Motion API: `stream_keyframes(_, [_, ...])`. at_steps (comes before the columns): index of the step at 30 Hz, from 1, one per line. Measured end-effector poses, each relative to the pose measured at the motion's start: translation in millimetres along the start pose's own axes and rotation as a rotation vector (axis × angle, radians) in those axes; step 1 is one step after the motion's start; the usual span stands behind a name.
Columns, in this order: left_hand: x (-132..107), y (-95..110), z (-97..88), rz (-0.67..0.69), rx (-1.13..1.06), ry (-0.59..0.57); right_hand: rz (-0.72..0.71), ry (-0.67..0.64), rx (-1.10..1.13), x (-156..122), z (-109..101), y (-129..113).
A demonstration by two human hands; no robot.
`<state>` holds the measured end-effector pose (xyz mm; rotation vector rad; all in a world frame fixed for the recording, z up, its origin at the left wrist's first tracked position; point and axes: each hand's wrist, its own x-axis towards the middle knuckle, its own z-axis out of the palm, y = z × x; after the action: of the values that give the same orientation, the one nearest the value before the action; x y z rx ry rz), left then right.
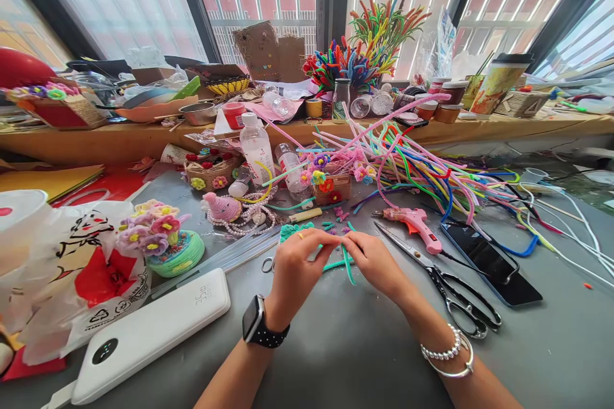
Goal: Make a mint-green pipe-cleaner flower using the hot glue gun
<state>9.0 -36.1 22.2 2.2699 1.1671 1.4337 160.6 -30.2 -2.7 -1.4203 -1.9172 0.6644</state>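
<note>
My left hand (303, 262) and my right hand (371, 262) meet over the middle of the grey table, fingertips almost touching. Between them both pinch a green pipe cleaner (347, 263), whose strands hang down below the fingers. Part of it is hidden behind my fingertips. Just behind my left hand lies a fluffy green piece (289, 231), partly covered by the hand. Short green and purple pipe cleaner bits (341, 213) are scattered beyond the fingers. Large black-handled scissors (446, 287) lie open to the right of my right hand.
A pink glue gun (411, 225) and a black phone (489, 262) lie on the right. Behind them spreads a heap of coloured pipe cleaners (422, 166). On the left are a white power bank (158, 335), a plastic bag (91, 275) and a green pot of crocheted flowers (177, 254). Bottles (256, 147) stand behind.
</note>
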Motion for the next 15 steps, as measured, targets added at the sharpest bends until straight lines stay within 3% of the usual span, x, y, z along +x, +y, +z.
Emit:
stream_keyframes(3, [-3.2,5.2,5.8,0.189,0.069,0.009,0.061,0.101,0.089,-0.2,0.0,1.8])
stream_keyframes(10, [-8.1,2.1,18.4,0.305,0.090,-0.038,0.171,0.252,0.389,0.0,0.7,6.4])
stream_keyframes(13, [-12.7,1.9,22.6,0.360,0.098,-0.033,0.120,0.254,0.366,0.4,-2.1,4.7])
stream_keyframes(15, [-14.2,3.8,23.6,0.320,0.039,-0.029,0.063,0.283,0.257,0.3,-6.1,2.7])
